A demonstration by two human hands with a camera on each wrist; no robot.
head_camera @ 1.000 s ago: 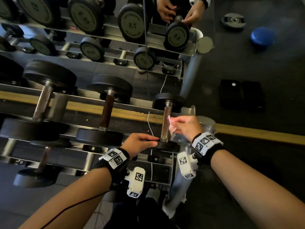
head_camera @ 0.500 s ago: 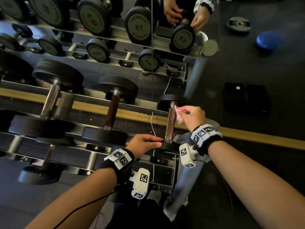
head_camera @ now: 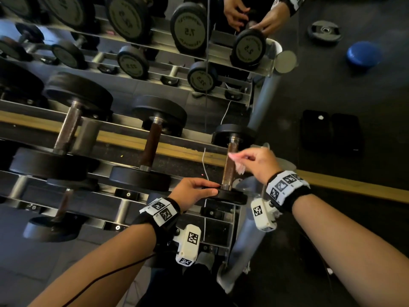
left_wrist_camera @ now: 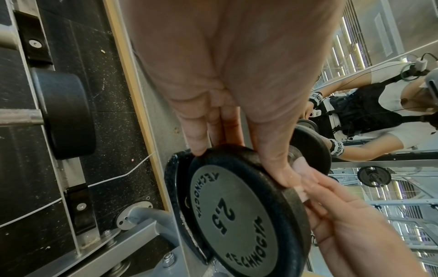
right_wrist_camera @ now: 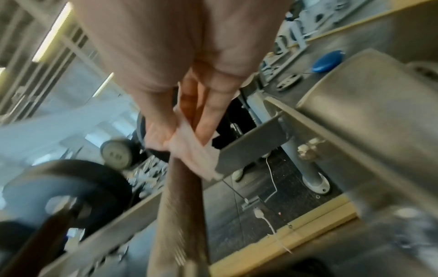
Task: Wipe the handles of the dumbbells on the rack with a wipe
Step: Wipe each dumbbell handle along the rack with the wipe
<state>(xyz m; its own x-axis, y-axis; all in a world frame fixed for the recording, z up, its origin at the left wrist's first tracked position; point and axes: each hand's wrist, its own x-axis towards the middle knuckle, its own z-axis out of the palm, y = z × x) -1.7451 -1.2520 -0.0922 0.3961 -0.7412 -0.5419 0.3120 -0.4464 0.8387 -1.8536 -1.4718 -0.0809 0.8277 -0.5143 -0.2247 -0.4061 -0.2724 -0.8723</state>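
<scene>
A small 2.5 dumbbell (head_camera: 230, 193) lies at the right end of the rack's top shelf, with a brown knurled handle (head_camera: 230, 171). My left hand (head_camera: 194, 191) grips the rim of its near black plate (left_wrist_camera: 239, 209), thumb and fingers on either side. My right hand (head_camera: 256, 160) pinches a pale pink wipe (head_camera: 235, 160) against the upper part of the handle (right_wrist_camera: 180, 206), from the right side. The wipe (right_wrist_camera: 192, 151) is folded round the bar under my fingers. In the right wrist view the picture is blurred by motion.
Two larger dumbbells (head_camera: 152, 147) (head_camera: 66, 129) lie to the left on the same shelf, more on the lower shelf (head_camera: 55, 227). A mirror behind reflects the rack and my hands. A blue disc (head_camera: 363, 54), a weight plate (head_camera: 324, 32) and black pads (head_camera: 332, 131) lie on the floor at right.
My right hand slid the wipe up the handle toward the far plate, then partway back down. The left hand stayed on the near plate.
</scene>
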